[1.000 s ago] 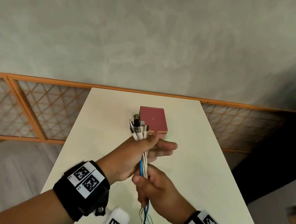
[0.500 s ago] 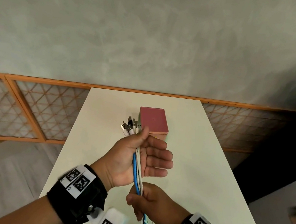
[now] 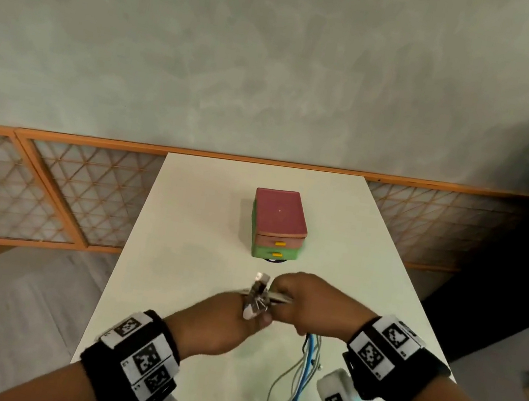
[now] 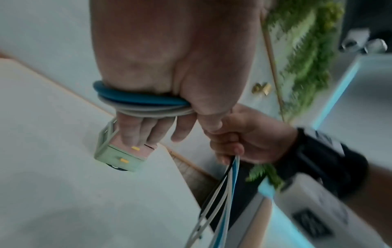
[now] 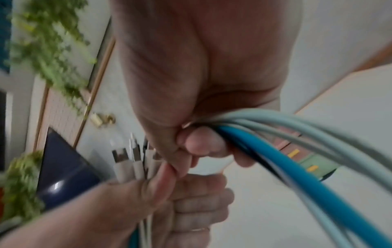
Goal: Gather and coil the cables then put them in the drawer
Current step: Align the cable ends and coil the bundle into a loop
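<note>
Right now both hands are holding the cables (image 3: 304, 380) above the white bench (image 3: 183, 222), close to its near edge. The left hand (image 3: 222, 325) is gripping the plug ends (image 5: 127, 161), thumb pressing them against the fingers, with the blue and pale strands looping across its palm in the left wrist view. The right hand (image 3: 312, 308), touching the left, is closing its grip around the same bundle, fingers curling over the blue and white strands (image 5: 297, 134). Loose lengths are hanging down from the right hand past the bench edge. Farther back on the bench, well apart from the hands, the drawers (image 3: 278, 226) are sitting shut: a pink one stacked on a green one, each with a yellow handle.
</note>
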`<control>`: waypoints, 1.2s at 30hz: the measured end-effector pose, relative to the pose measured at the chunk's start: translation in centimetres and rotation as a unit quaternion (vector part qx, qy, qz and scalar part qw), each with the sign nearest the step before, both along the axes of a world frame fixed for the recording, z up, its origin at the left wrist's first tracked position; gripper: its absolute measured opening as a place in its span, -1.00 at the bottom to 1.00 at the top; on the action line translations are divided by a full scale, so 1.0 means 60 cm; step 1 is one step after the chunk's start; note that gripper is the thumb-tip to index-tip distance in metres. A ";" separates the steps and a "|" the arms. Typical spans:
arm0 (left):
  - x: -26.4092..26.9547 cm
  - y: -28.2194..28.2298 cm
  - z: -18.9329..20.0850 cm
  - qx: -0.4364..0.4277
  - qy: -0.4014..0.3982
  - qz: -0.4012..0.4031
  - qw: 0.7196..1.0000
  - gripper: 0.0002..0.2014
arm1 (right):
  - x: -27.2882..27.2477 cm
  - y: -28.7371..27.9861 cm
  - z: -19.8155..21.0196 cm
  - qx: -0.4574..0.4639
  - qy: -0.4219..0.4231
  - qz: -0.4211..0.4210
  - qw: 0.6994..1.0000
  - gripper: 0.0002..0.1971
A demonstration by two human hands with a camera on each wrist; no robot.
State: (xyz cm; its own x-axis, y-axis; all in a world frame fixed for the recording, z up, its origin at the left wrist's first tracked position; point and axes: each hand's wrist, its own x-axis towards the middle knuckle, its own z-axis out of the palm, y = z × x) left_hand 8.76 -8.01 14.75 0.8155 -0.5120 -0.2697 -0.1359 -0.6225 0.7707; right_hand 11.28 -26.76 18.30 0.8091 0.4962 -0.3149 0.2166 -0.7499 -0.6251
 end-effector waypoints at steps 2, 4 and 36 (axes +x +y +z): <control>0.018 0.002 -0.004 -0.130 0.031 0.064 0.989 -0.69 | 0.006 -0.003 0.013 0.063 0.020 -0.056 0.996 -0.79; 0.030 -0.002 0.006 -0.248 0.113 0.122 0.954 -0.73 | 0.002 -0.002 0.025 0.142 0.031 -0.106 0.984 -0.78; 0.081 -0.053 0.096 -0.601 0.195 0.253 0.732 -0.69 | -0.108 0.022 -0.061 0.289 -0.139 -0.217 0.922 -0.59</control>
